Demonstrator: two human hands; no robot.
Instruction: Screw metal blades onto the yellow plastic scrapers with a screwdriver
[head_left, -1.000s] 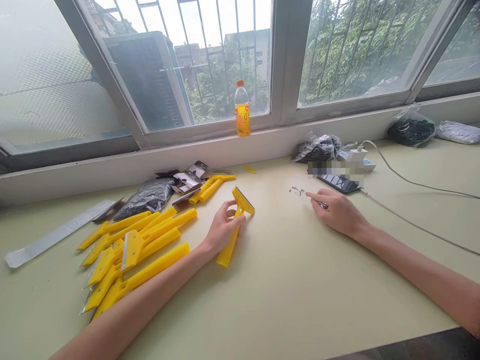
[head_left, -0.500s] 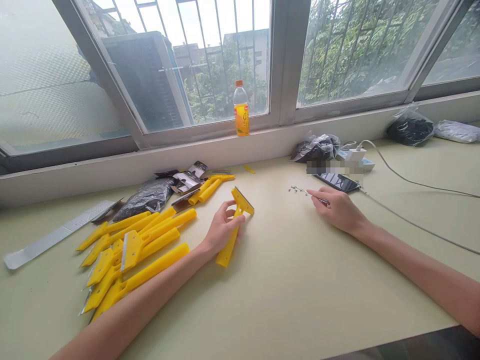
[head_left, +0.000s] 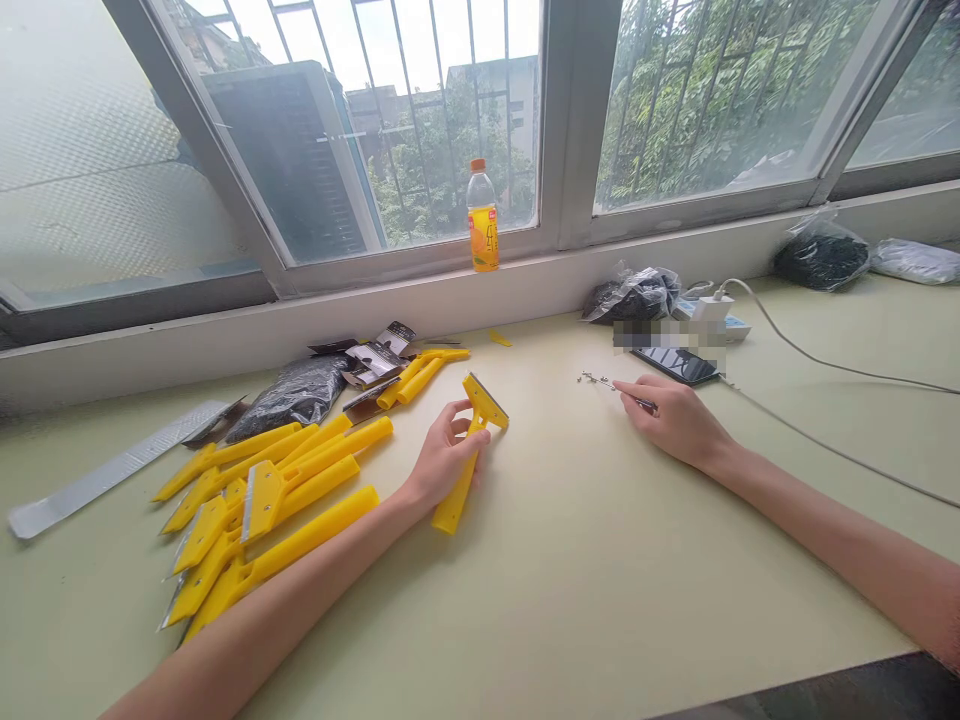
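My left hand (head_left: 448, 455) is closed around the neck of a yellow scraper (head_left: 455, 498), whose blade head points away from me. The scraper's handle end rests on or just above the table (head_left: 600, 580); I cannot tell which. My right hand (head_left: 671, 420) grips a thin screwdriver (head_left: 643, 403), its metal shaft pointing left. The tip reaches a small cluster of screws (head_left: 583, 378) on the table. Left of my left forearm lies a pile of several yellow scrapers (head_left: 262, 500) with metal blades.
Behind the pile lie a black plastic bag (head_left: 292, 395), printed cards (head_left: 379, 355) and yellow handles (head_left: 420, 380). A phone (head_left: 675, 364) on a cable lies beyond my right hand, by a white charger (head_left: 711, 307). A drink bottle (head_left: 484, 220) stands on the sill.
The screwdriver and my right hand have shifted very slightly left at the screws. My left hand and the scraper in it stay almost still.
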